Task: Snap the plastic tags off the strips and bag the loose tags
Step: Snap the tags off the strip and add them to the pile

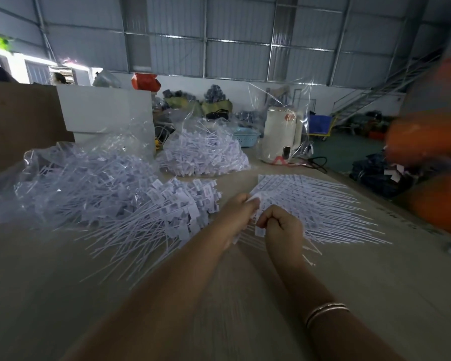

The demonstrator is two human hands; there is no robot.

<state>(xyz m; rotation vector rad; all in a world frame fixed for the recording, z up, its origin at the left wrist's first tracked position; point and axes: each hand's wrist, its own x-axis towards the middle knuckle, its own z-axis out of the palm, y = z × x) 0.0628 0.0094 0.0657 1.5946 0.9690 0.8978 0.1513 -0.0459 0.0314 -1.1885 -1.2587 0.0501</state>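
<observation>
Count, head view. Hands: 2, left hand [236, 213] and right hand [281, 225], at centre. Bangles [326, 310] on the right wrist: 2 or 3, too close-set to separate. Heaps of white tags: 3, namely the bagged heap [71, 183] at 9 o'clock, the far heap [203, 155] at 12 o'clock, and the flat fan of strips [323, 204] at 2 o'clock. Single tags: too many and too blurred to count. Blue basket [245, 136]: 1. White appliance [281, 134]: 1.

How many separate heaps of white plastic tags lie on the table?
3: the big heap on clear plastic bags at left, the smaller bagged heap behind it, the flat fan of strips under both hands. More may be hidden behind.
</observation>
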